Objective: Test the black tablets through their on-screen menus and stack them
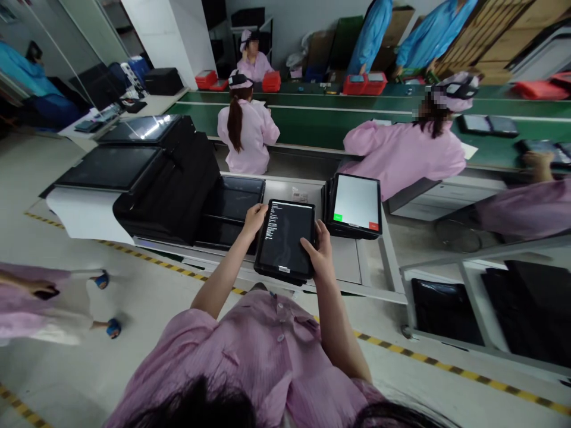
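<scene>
Fingers of both hands grip a dark tablet (285,238), which is held upright as the wearer reads it, in front of the body and over the near part of a pale table (350,263). The left hand (256,220) pinches its upper left edge, while the right hand (321,252) clasps the right side, thumb over the border and the other fingers along the edge. Small white writing runs down the left of its black screen, and a little white label sits at the bottom. Another dark layer shows under its lower edge; whether the tablet rests on that layer or is lifted clear, I cannot tell.

Just right of it stands a stack of tablets (357,202), the top one lit white with a green block and a red block in its lower corners. To the left, black tablets (238,196) lie on the table, near a taller black pile (173,184) with a white sheet (87,208) hanging beneath. Beyond, two co-workers in pink (247,134) sit along a green counter (307,122) carrying red trays (364,84). Striped tape (156,260) marks the floor.
</scene>
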A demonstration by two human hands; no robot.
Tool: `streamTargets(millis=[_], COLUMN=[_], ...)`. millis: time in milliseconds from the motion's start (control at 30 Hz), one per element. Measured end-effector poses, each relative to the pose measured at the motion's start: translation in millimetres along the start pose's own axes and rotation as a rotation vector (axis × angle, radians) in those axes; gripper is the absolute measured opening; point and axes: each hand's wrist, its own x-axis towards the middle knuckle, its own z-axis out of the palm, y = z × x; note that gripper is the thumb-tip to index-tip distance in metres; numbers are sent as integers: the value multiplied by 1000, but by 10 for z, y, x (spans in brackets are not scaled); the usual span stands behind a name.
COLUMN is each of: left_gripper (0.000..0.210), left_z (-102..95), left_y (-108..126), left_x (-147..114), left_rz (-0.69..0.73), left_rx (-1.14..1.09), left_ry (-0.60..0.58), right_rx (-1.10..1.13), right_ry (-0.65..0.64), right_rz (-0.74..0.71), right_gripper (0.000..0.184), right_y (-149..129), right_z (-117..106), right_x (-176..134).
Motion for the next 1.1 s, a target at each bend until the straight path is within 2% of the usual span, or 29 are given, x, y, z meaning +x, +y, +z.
streamTargets(millis=[133,333,467,733,1100], left_gripper=[23,18,20,23,19], left_z=[2,13,15,21,24], left_y=[69,92,115,108,98], left_x=[99,114,100,117,138], left_rz=[-17,-9,-23,-15,-22], left_rx=[5,69,91,127,151], left_ry=[-51,-50,-48,-47,-27], right_rx=[62,46,6,71,62], right_ry=[13,19,14,47,47], right_rz=[43,42,33,92,74], right_gripper=[82,77,79,78,78], right_y=[-19,7,-17,-126,-72], right_z=[-5,-1,14,62,60], right_x=[-26,-33,-53,-90,-62])
